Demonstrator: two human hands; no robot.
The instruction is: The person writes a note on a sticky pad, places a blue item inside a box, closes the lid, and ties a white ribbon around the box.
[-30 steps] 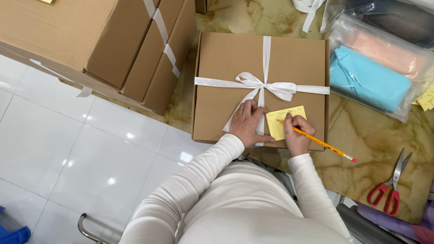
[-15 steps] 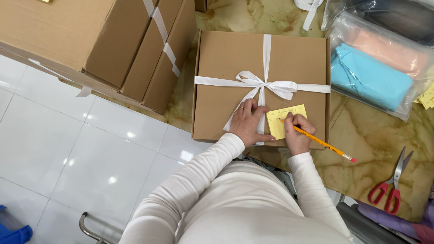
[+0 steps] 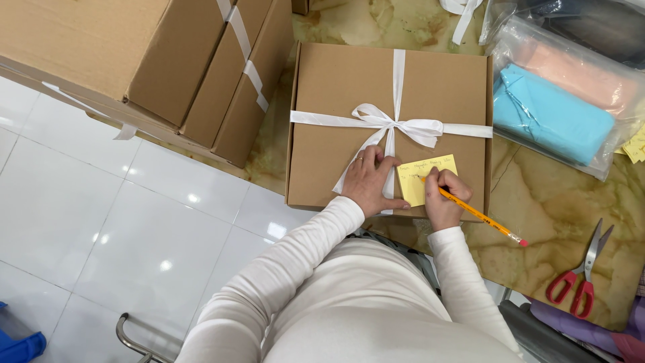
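Note:
A flat brown cardboard box (image 3: 336, 101) tied with a white ribbon bow (image 3: 393, 124) lies on the marble counter. A yellow sticky note (image 3: 423, 175) is stuck on the box lid near its front edge. My left hand (image 3: 369, 181) rests flat on the lid, fingers beside the note's left edge. My right hand (image 3: 445, 195) grips a yellow pencil (image 3: 480, 216) with its tip on the note, the pink eraser end pointing right over the counter.
Large taped cardboard cartons (image 3: 148, 60) stand at the left. Clear bags with blue and peach folded fabric (image 3: 554, 114) lie at the right. Red-handled scissors (image 3: 578, 275) rest on the counter (image 3: 537, 202) at lower right. White tiled floor (image 3: 101, 228) is below left.
My right hand has shifted slightly along the note with the pencil tip on it. My left hand stays put on the lid.

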